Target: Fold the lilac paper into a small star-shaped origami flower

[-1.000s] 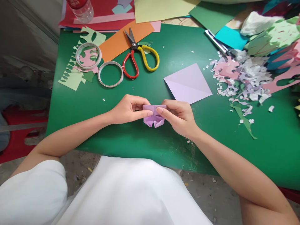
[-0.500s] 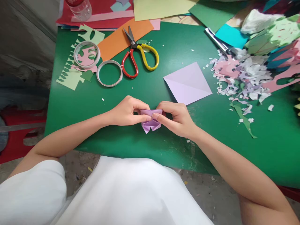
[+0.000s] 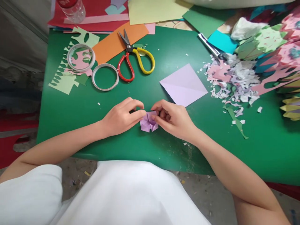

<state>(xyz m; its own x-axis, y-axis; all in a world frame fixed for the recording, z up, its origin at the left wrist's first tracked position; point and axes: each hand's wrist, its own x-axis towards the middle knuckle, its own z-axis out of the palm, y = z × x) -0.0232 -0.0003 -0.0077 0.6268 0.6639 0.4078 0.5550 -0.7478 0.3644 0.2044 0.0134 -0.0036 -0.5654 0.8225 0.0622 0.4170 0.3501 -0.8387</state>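
Note:
A small folded purple paper (image 3: 148, 123), with several creased flaps, is between my two hands near the table's front edge. My right hand (image 3: 174, 120) pinches its upper right edge between thumb and index finger, the other fingers curled in. At the upper left edge, the thumb of my left hand (image 3: 123, 115) touches the paper, while its index finger stays curved and apart from the thumb. Beyond my right hand lies a flat lilac paper square (image 3: 185, 86) with a diagonal crease. Scissors (image 3: 128, 48) with one red and one yellow handle lie open farther off.
Two tape rolls (image 3: 105, 65) lie left of the scissors, by cut green scraps (image 3: 67, 82) and an orange sheet (image 3: 110, 47). Paper clippings (image 3: 245, 75) and paper flowers (image 3: 269, 39) are heaped at right. A bottle (image 3: 75, 12) stands at the back left on the green table (image 3: 234, 156).
My left hand has loosened, and its index finger has moved off the folded paper's top edge. The paper's upper flaps have spread and show a central split. The whole view has shifted slightly.

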